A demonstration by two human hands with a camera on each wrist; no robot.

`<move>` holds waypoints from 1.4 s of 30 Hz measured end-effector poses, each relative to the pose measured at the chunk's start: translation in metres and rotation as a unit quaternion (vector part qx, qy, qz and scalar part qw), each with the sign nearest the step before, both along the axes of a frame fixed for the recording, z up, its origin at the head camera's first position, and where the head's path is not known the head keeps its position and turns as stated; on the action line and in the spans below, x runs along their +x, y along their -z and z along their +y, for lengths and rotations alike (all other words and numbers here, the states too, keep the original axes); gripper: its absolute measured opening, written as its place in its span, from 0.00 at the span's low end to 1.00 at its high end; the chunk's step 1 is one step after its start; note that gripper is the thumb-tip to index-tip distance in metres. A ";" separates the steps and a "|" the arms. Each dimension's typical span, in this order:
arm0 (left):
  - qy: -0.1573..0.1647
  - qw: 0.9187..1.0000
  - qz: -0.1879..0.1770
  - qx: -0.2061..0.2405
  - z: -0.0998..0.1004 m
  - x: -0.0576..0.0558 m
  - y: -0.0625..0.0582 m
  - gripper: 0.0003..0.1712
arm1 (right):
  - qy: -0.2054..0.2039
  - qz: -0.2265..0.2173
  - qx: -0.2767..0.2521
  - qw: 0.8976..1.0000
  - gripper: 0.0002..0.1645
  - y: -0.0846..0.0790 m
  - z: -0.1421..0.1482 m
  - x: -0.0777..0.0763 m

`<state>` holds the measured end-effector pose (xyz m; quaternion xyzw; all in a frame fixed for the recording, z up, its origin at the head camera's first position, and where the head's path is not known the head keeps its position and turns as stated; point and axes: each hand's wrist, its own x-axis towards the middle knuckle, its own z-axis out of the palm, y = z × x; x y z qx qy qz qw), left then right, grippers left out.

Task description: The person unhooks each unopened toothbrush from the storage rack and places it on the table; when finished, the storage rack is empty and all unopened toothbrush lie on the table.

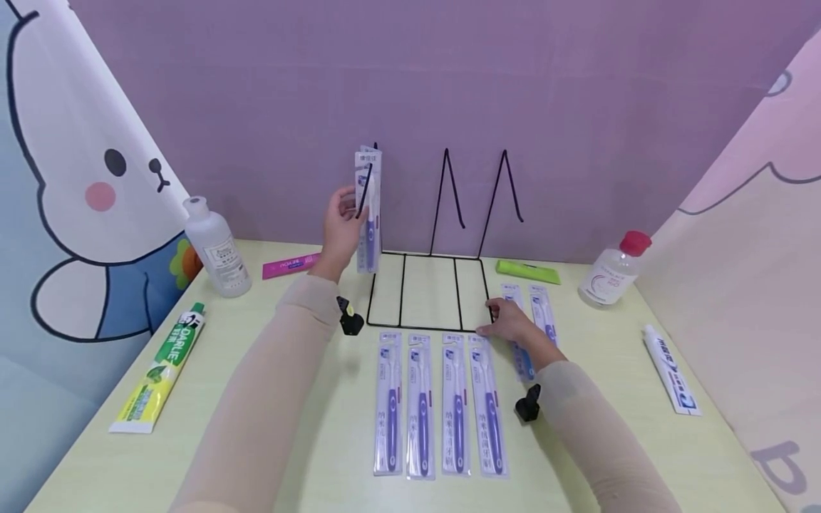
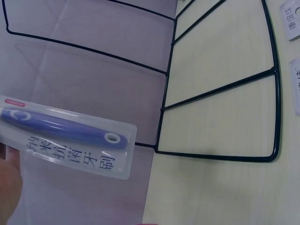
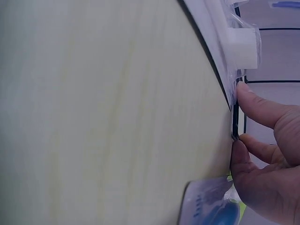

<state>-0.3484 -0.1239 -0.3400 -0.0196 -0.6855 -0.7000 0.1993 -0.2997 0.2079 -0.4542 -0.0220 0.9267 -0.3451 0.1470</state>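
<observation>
A black wire display rack (image 1: 428, 328) stands against the purple backdrop, its upright hooks rising behind the base. My left hand (image 1: 342, 226) holds a packaged purple toothbrush (image 1: 370, 235) upright by its left edge at the leftmost hook. Another pack shows partly behind it at the top. In the left wrist view, the lower end of the toothbrush pack (image 2: 89, 140) juts out past my fingers (image 2: 9, 183). My right hand (image 1: 509, 322) grips the front right corner of the rack base, thumb and fingers on the wire (image 3: 236, 117) in the right wrist view.
Several packaged purple toothbrushes (image 1: 421, 406) lie in a row before the rack. Blue-handled and purple packs (image 1: 542, 310) lie right of it, partly behind my right hand. Around them are toothpaste tubes (image 1: 160, 374), a green tube (image 1: 528, 271), a pink box (image 1: 288, 266) and two bottles (image 1: 221, 249).
</observation>
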 end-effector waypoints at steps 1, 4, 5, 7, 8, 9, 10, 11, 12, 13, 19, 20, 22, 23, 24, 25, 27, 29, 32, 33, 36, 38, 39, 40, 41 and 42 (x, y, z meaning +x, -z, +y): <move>0.001 1.000 0.002 0.002 0.000 0.000 0.000 0.23 | 0.000 0.000 0.002 1.000 0.45 -0.001 0.000 0.000; 0.008 1.000 0.011 -0.003 0.000 0.000 -0.002 0.23 | 0.000 -0.001 0.004 1.000 0.45 -0.002 0.000 0.001; 0.014 1.000 0.012 -0.007 0.001 0.001 -0.002 0.22 | 0.000 -0.001 0.003 1.000 0.45 -0.002 0.000 0.001; 0.029 0.999 0.011 -0.014 0.002 0.002 -0.005 0.23 | 0.000 -0.001 0.003 1.000 0.45 -0.002 0.000 0.000; 0.036 0.999 0.014 -0.025 0.003 0.003 -0.006 0.23 | 0.000 -0.001 0.003 1.000 0.45 -0.002 0.000 0.000; 0.044 0.998 0.016 -0.033 0.003 0.004 -0.006 0.23 | 0.000 -0.002 0.003 1.000 0.45 -0.002 0.000 -0.001; 0.053 0.998 0.017 -0.040 0.004 0.005 -0.007 0.23 | -0.001 -0.002 0.003 1.000 0.45 -0.001 0.000 -0.001; 0.061 0.997 0.016 -0.048 0.005 0.007 -0.007 0.23 | 0.000 -0.002 0.003 1.000 0.45 -0.001 0.000 -0.002; 0.068 0.996 0.015 -0.055 0.005 0.008 -0.006 0.23 | -0.001 -0.003 0.003 1.000 0.45 -0.001 0.000 -0.002; 0.076 0.995 0.016 -0.060 0.005 0.010 -0.005 0.23 | -0.001 -0.003 0.003 1.000 0.45 0.000 0.000 -0.002; 0.111 0.992 -0.017 -0.064 -0.005 0.022 0.012 0.23 | 0.000 -0.004 0.002 1.000 0.45 0.000 0.001 0.000; 0.114 0.991 -0.029 -0.068 -0.008 0.024 0.017 0.24 | 0.001 -0.004 0.002 1.000 0.45 0.000 0.001 0.001; 0.114 0.989 -0.049 -0.074 -0.015 0.028 0.026 0.24 | 0.003 -0.004 0.001 1.000 0.45 0.000 0.002 0.002; 0.112 0.989 -0.060 -0.076 -0.019 0.030 0.031 0.24 | 0.004 -0.004 0.000 1.000 0.45 0.000 0.003 0.002; 0.108 0.988 -0.072 -0.082 -0.022 0.033 0.036 0.24 | 0.006 -0.004 -0.001 1.000 0.45 0.000 0.003 0.002; 0.106 0.987 -0.085 -0.086 -0.026 0.035 0.041 0.24 | 0.006 -0.003 -0.002 1.000 0.45 -0.001 0.003 0.003; 0.098 0.983 -0.118 -0.097 -0.034 0.039 0.050 0.24 | 0.004 -0.002 -0.003 1.000 0.45 -0.001 0.003 0.003; 0.099 0.977 -0.151 -0.112 -0.042 0.042 0.059 0.25 | 0.003 -0.002 -0.003 1.000 0.45 -0.001 0.003 0.003; 0.117 0.963 -0.206 -0.131 -0.055 0.046 0.073 0.24 | 0.003 -0.001 0.001 1.000 0.45 -0.001 0.002 0.003; 0.122 0.958 -0.222 -0.137 -0.058 0.047 0.078 0.24 | 0.002 0.000 0.003 1.000 0.45 -0.001 0.002 0.002; 0.130 0.944 -0.266 -0.147 -0.067 0.052 0.091 0.24 | 0.001 0.001 0.009 1.000 0.45 0.001 0.000 0.001; 0.124 0.933 -0.291 -0.171 -0.072 0.055 0.097 0.23 | 0.000 0.001 0.011 1.000 0.45 0.002 0.000 0.001; 0.122 0.927 -0.300 -0.192 -0.073 0.057 0.100 0.23 | -0.002 0.000 0.011 1.000 0.45 0.003 -0.001 0.001; 0.118 0.919 -0.307 -0.216 -0.074 0.058 0.102 0.23 | -0.002 0.000 0.011 1.000 0.45 0.004 -0.001 0.000; 0.115 0.911 -0.313 -0.242 -0.074 0.060 0.103 0.24 | -0.002 0.000 0.012 1.000 0.45 0.004 -0.001 0.000; 0.111 0.902 -0.319 -0.268 -0.074 0.061 0.104 0.24 | -0.001 -0.001 0.012 1.000 0.45 0.005 -0.001 0.000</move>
